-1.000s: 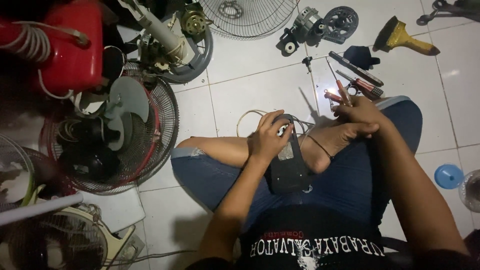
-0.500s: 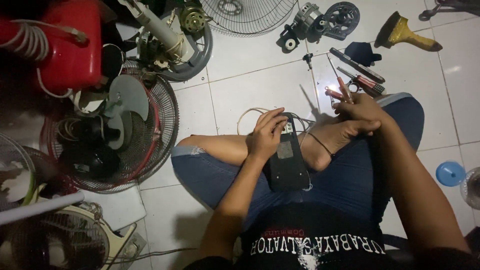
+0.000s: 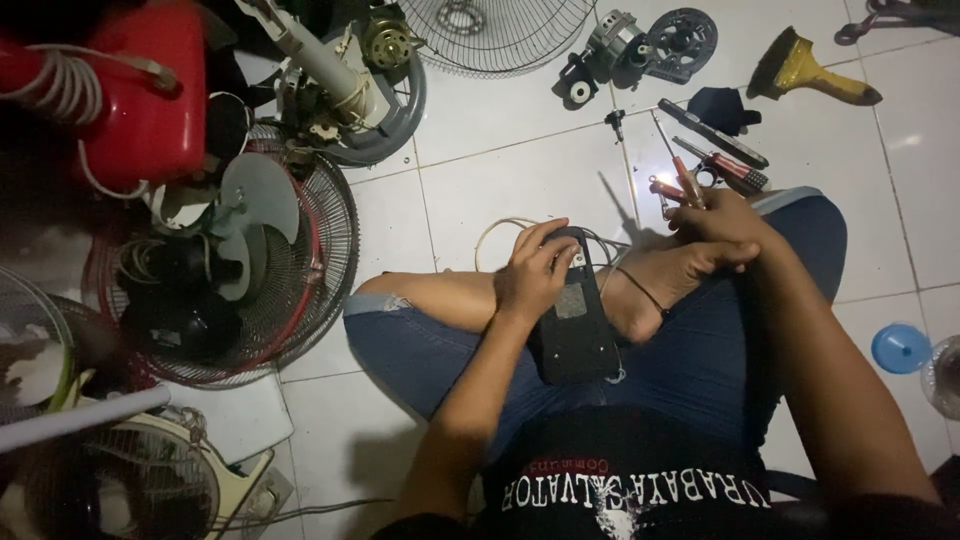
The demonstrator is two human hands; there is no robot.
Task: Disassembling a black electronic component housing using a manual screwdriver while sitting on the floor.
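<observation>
In the head view, the left hand is resting on the top end of a black fan control housing, which is lying on the person's lap; its fingers are curled over the housing's edge. The right hand is pinching a red-handled screwdriver, probably between thumb and fingers. More tools are lying on the tiled floor beside a fan grille.

We are in a fan-repair workshop on a white tiled floor. Around us lie a dismantled red-rimmed wire-caged fan, a bare grey motor and red-handled screwdrivers.
</observation>
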